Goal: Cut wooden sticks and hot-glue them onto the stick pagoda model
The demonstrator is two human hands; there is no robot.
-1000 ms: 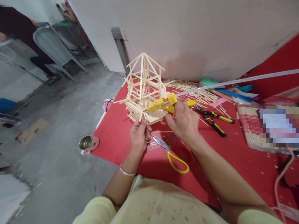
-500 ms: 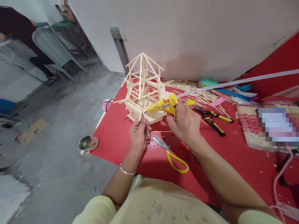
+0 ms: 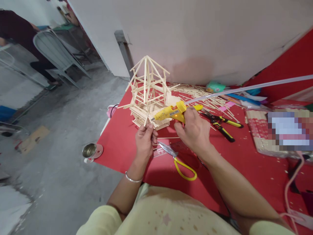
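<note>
My left hand [image 3: 144, 141] pinches a thin wooden stick [image 3: 147, 118] that points up toward the base of a stick-built house model [image 3: 147, 94] on the red table [image 3: 127, 143]. My right hand [image 3: 194, 130] is closed around a yellow glue gun [image 3: 171, 112]. The gun's nozzle points left at the stick's upper part. A long clear glue stick [image 3: 246, 88] trails from the gun's back to the right.
Yellow-handled scissors [image 3: 179, 161] lie just before my hands. Yellow-and-black pliers [image 3: 220, 125] and a heap of loose sticks [image 3: 205, 96] lie to the right. A metal cup [image 3: 90, 150] sits past the table's left edge. A grey chair [image 3: 52, 54] and a person stand far left.
Both hands hold their places; the view has only drifted slightly, and the gun's nozzle stays close to the stick.
</note>
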